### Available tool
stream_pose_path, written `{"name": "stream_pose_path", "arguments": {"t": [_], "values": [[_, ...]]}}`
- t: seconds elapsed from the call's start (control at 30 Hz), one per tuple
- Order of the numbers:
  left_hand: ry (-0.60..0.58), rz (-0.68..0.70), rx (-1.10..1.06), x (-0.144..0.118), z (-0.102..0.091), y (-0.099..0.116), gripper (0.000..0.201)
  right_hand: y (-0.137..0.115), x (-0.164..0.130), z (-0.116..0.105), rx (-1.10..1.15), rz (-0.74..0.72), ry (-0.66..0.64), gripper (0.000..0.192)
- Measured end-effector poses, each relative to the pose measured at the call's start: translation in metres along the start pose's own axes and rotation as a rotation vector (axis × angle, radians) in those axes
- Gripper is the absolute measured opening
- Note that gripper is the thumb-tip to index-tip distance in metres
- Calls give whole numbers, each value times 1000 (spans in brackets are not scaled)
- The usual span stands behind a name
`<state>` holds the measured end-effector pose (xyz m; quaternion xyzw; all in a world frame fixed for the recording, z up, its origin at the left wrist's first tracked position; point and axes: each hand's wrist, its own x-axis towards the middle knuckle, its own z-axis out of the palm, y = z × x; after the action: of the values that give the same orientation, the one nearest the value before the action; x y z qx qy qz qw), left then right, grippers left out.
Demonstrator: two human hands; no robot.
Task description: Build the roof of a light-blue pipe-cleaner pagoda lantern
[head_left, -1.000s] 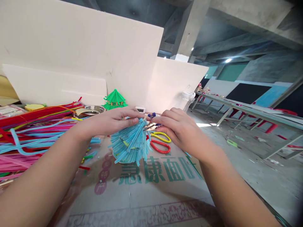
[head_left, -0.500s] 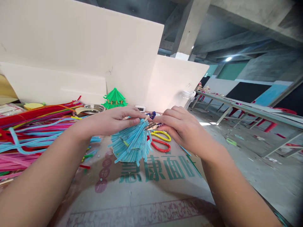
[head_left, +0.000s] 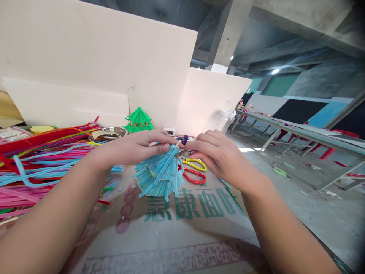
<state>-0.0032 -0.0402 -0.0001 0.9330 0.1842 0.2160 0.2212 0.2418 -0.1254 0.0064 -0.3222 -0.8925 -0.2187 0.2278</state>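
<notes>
My left hand [head_left: 142, 146] grips the top of a blue pagoda-shaped model made of straws [head_left: 159, 173], holding it tilted just above the cardboard sheet [head_left: 176, 228]. My right hand [head_left: 216, 154] meets it at the model's tip and pinches a small metal tool [head_left: 182, 153] against the straws; what kind of tool it is I cannot tell. A thin wooden stick pokes out at the tip between the two hands.
A heap of coloured straws [head_left: 42, 160] lies to the left. Red and yellow scissors [head_left: 195, 171] rest behind the model. A finished green straw pagoda [head_left: 138, 120], a metal dish [head_left: 110, 132] and white boards [head_left: 99, 64] stand at the back. Tables [head_left: 299, 133] and concrete floor are to the right.
Both hands and the blue model have stayed nearly in place; the fingers shifted slightly at the model's tip.
</notes>
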Motion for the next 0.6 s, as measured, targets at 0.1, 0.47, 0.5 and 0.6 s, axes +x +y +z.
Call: {"name": "stream_pose_path", "arguments": {"t": [0.1, 0.47, 0.5, 0.6], "values": [[-1, -1, 1, 0, 0, 0, 40, 1, -1, 1, -25, -17, 24, 33], [-3, -29, -28, -1, 0, 1, 40, 4, -4, -1, 79, 62, -14, 32], [-4, -25, -25, -1, 0, 1, 40, 4, -4, -1, 81, 60, -11, 32], [2, -24, -13, -1, 0, 1, 41, 4, -4, -2, 65, 57, -24, 32]]}}
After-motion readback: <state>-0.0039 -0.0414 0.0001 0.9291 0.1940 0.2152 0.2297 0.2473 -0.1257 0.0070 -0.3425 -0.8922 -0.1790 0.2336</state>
